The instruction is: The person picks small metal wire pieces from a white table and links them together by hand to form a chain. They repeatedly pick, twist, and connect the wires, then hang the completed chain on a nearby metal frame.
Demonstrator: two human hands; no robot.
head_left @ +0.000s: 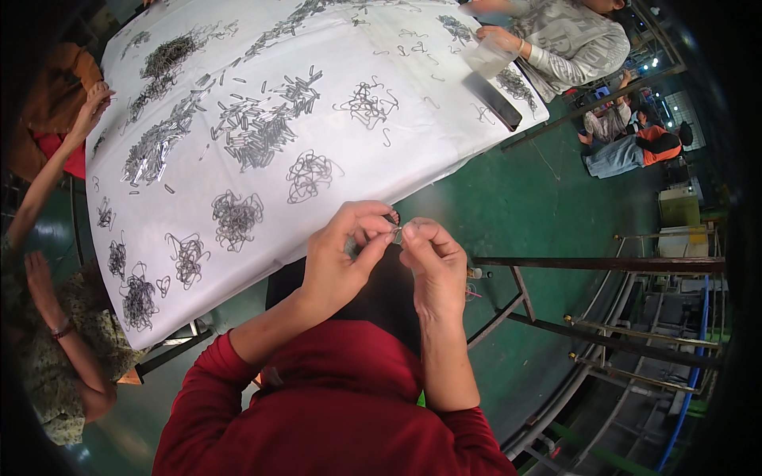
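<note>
Just off the table's near edge, above my lap, my left hand [341, 246] and my right hand [432, 258] meet with thumbs and fingertips pinched. Between them is a thin metal wire piece [398, 230], mostly covered by the fingers, so its full shape cannot be made out. Nearest on the white-covered table [357, 178] lies a loose pile of bent wire hooks [311, 176], with another pile of wire hooks [236, 220] to its left. Farther back are a heap of small narrow metal clips [258, 131] and a looser spread of wire hooks [367, 105].
More clips [159, 147] and a dark wire heap [168, 57] lie at the left. A dark phone-like slab [492, 101] rests near the right edge. Co-workers' hands [97, 94] reach in at left and at far right [508, 41]. Metal rails [595, 262] stand at right.
</note>
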